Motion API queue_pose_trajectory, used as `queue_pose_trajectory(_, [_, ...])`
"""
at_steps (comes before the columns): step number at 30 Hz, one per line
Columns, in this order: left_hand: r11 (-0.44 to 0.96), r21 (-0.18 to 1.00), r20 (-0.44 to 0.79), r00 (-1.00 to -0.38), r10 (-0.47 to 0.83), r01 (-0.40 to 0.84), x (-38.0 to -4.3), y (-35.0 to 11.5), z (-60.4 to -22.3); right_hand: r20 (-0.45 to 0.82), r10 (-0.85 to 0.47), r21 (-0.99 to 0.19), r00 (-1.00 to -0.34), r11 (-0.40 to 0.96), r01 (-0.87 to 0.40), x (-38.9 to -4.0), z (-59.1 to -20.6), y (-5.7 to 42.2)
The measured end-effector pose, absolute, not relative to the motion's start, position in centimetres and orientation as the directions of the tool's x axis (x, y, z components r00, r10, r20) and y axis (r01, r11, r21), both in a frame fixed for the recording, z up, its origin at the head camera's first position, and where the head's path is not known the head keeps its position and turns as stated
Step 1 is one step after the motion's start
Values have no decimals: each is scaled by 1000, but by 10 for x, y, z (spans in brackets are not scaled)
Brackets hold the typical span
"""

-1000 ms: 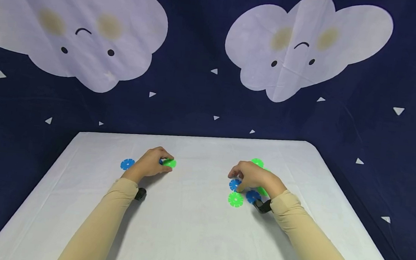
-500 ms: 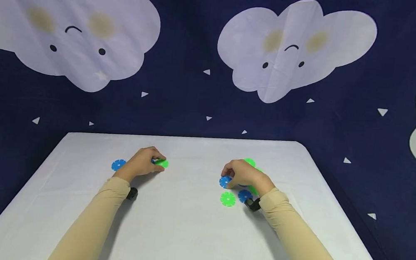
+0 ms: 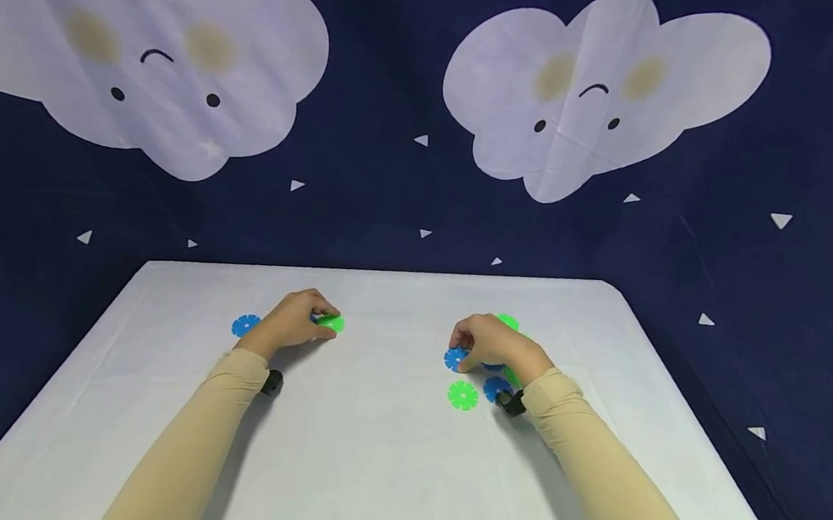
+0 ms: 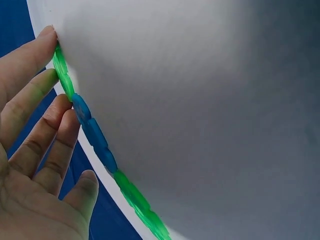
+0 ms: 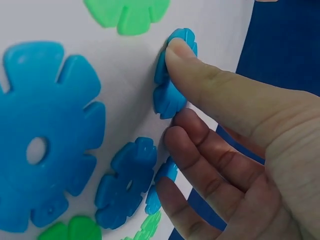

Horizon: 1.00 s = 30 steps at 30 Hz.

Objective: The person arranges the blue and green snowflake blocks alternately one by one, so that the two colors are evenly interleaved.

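Two hands show on my head feed: left of centre, I see the left hand (image 3: 294,319) pinching a green disc (image 3: 336,323) between thumb and fingers; right of centre, the right hand (image 3: 495,341) pinches a blue disc (image 3: 454,360), with a second green disc (image 3: 462,400) below it on the white table (image 3: 367,456)

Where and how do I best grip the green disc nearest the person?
By its notched rim, pinched from above and probably from the near-left side. The green disc lies flat on the white table, with one blue disc just beyond it and a second blue disc to its right.
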State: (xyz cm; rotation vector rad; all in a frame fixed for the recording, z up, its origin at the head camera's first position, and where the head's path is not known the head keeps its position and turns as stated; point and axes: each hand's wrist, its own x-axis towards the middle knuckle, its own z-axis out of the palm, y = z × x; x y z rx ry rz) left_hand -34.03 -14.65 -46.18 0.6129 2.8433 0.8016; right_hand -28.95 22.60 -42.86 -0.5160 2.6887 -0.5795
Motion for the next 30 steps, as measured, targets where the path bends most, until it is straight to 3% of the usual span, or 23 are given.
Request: queue_pose_trajectory(30, [778,561,-58,-925,376,282,-346,-143,-458,-244,-355,-384,-902,890,-247,-283,-428,220])
